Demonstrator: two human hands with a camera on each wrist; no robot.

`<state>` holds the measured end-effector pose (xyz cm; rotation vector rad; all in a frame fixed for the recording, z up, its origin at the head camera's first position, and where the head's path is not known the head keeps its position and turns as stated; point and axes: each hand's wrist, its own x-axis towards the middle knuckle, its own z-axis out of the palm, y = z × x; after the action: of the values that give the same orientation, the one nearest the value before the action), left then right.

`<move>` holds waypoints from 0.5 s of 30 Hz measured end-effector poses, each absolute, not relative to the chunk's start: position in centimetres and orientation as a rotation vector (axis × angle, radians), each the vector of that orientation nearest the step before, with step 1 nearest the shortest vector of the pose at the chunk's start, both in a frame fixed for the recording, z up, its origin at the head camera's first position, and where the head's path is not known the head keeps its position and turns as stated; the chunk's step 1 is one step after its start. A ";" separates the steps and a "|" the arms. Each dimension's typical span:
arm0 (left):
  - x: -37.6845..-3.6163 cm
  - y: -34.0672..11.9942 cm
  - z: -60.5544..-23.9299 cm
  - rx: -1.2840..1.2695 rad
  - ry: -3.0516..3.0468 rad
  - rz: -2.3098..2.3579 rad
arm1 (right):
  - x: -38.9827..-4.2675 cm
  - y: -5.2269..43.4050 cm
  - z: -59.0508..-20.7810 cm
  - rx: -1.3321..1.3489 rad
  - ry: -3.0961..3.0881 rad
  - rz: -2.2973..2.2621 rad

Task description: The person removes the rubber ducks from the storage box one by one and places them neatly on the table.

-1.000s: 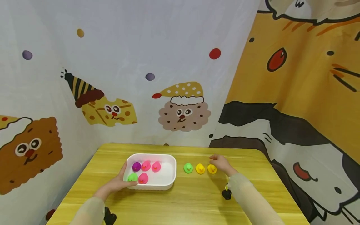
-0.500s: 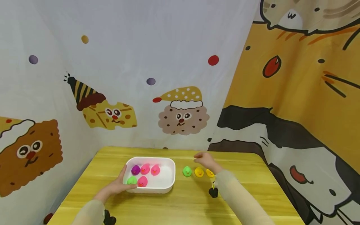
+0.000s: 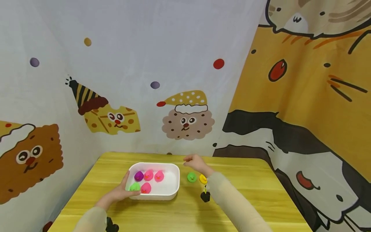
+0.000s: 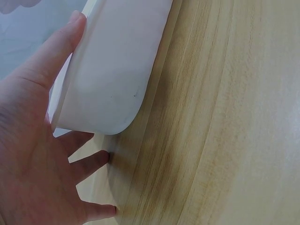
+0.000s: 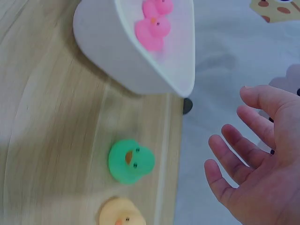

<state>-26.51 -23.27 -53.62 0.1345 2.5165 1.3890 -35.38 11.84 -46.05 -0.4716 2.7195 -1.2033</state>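
Observation:
At the left end of a white plastic tub (image 3: 171,195), my left hand (image 3: 120,191) touches it. The left wrist view shows its thumb (image 4: 58,51) lying along the rim and the other fingers straight and spread beside the wall. Inside the tub are a purple rubber duck (image 3: 138,176), a green duck (image 3: 135,187) and pink ducks, one of them (image 3: 159,176) near the middle. My right hand (image 3: 198,163) hovers past the tub's right end, its fingers loosely bent around nothing. Below it on the table stand a green duck (image 3: 192,177) and a yellow duck (image 3: 203,179); the right sleeve covers the spot just right of them.
The wooden table (image 3: 162,216) ends at a printed cloth wall (image 3: 185,58) at the back. More cloth with large cartoon animals (image 3: 290,96) hangs on the right. Black wrist gear (image 3: 205,197) shows under the right sleeve.
My right hand has moved left from above the rightmost yellow duck to above the green one, and that yellow duck is now out of sight behind the sleeve. The left hand stays at the tub.

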 end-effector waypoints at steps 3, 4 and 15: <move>-26.3 -22.9 -53.9 0.172 2.521 1.394 | -35.2 11.2 -46.3 -0.464 2.699 -1.211; -26.2 -22.8 -54.0 0.191 2.523 1.399 | -35.2 11.0 -46.5 -0.463 2.696 -1.215; -26.7 -23.6 -53.8 0.094 2.507 1.449 | -35.6 7.4 -46.9 -0.506 2.646 -1.266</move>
<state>-26.71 -23.60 -53.78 0.0942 2.5073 1.4493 -35.57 7.36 -46.87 -0.5064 2.6463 -1.2657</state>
